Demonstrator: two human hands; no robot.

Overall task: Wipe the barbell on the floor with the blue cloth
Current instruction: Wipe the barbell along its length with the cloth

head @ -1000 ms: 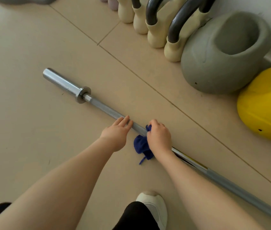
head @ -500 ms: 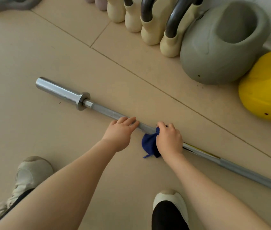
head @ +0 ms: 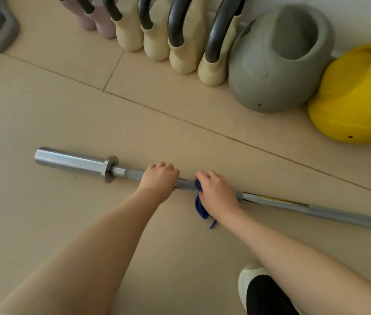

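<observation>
Gripping barbell (head: 77,163) now, L hand (head: 158,180) (fingers curled)

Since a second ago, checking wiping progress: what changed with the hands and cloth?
The left hand curled its fingers round the barbell, nearer the collar. The right hand keeps pressing the blue cloth on the shaft. The barbell stays on the floor.

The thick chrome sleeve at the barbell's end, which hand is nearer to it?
Left. The left hand grips the shaft just past the chrome sleeve and its collar; the right hand, holding the blue cloth, is farther along.
</observation>
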